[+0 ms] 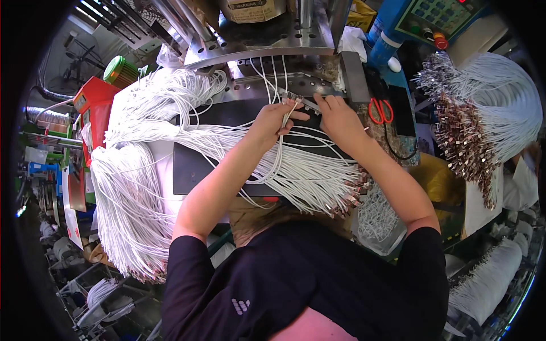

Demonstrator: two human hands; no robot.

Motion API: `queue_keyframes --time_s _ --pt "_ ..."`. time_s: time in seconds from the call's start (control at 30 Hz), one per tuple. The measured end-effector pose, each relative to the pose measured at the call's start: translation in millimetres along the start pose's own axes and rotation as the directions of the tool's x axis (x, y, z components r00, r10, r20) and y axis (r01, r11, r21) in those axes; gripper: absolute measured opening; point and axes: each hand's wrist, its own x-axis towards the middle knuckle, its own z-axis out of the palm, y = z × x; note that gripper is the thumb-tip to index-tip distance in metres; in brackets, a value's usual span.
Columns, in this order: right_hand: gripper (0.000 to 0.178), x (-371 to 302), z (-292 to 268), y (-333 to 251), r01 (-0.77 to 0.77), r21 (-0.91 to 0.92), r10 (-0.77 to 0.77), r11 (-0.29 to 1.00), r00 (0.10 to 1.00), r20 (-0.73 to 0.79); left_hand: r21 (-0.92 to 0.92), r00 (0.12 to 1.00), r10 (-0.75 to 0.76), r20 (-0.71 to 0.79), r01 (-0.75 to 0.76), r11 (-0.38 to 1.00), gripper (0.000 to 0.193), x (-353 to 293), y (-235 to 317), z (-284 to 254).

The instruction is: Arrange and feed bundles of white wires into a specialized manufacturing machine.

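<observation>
My left hand [271, 121] is closed around a few white cables [280, 152], whose lengths loop down over the lap. Close to its fingertips, a small metal strip [310, 104] lies at the front of the press. The fingers of my right hand [340, 120] are bent together at that strip's right end; the exact grip is partly hidden. Beneath both forearms a large bundle of white cables [307, 170] spreads over a black mat [190, 170], with copper-coloured connector ends [354, 192] at the lower right.
A metal press [261, 48] stands ahead. Red-handled scissors [380, 111] lie to the right, below a control panel [435, 20] with a red button. More cable bundles hang at the left [128, 210] and right [506, 102]. A clear plastic bin [378, 221] sits near my right elbow.
</observation>
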Motion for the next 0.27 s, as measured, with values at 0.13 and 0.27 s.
queue_keyframes --time_s 0.13,0.27 --pt "0.049 7.4 5.5 -0.4 -0.191 0.591 0.199 0.784 0.978 0.053 0.099 0.997 -0.015 0.074 0.008 0.995 0.03 6.9 -12.4 -6.3" --pt "0.049 24.6 6.5 31.2 -0.755 0.648 0.142 -0.097 0.634 0.76 0.185 0.995 -0.036 0.088 0.02 0.983 0.031 4.0 -23.6 -2.3"
